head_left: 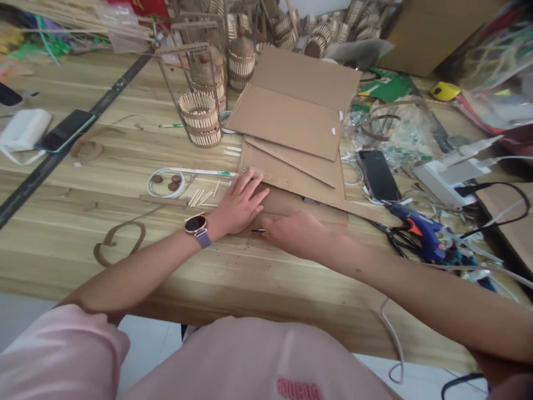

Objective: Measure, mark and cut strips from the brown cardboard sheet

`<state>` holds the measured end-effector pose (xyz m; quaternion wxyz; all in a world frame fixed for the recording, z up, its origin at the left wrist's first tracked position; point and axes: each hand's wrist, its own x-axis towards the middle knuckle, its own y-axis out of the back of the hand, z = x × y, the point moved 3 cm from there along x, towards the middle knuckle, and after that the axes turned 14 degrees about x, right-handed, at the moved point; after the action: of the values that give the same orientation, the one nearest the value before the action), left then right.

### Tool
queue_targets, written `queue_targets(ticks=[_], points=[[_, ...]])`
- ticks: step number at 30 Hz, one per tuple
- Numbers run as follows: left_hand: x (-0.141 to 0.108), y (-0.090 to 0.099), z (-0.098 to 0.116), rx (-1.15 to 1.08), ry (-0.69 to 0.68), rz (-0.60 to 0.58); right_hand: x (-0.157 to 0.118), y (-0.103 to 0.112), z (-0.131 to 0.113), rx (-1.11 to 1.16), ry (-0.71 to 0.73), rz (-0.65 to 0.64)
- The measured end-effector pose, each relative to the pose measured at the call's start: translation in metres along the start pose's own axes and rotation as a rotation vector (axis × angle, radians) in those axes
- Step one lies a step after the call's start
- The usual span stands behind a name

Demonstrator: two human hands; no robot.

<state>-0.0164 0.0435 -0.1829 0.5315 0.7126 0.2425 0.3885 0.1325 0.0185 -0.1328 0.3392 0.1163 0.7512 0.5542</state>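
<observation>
My left hand, with a watch on its wrist, lies flat with its fingers spread on a brown cardboard piece. Close beside it, my right hand is closed round a small dark, thin tool whose tip points left over the cardboard's near edge. What kind of tool it is cannot be made out. Small dark crumbs dot the wood just below. Beyond the hands a folded cardboard sheet rests on another sheet. Thin pale sticks lie left of my left hand.
Slatted baskets stand at the back. A white tape roll encircles brown beads at the left. On the right are a phone, a blue glue gun, black scissors, a power strip and loose cables.
</observation>
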Motion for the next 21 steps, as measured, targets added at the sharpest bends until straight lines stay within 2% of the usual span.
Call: queue_targets(ticks=[14, 21], points=[[0.0016, 0.0030, 0.0002, -0.067, 0.008, -0.022, 0.0035, 0.0055, -0.0091, -0.002, 0.000, -0.036], [0.0017, 0.0021, 0.0006, -0.046, 0.000, -0.031, 0.0066, 0.0012, -0.0062, 0.002, -0.028, -0.052]])
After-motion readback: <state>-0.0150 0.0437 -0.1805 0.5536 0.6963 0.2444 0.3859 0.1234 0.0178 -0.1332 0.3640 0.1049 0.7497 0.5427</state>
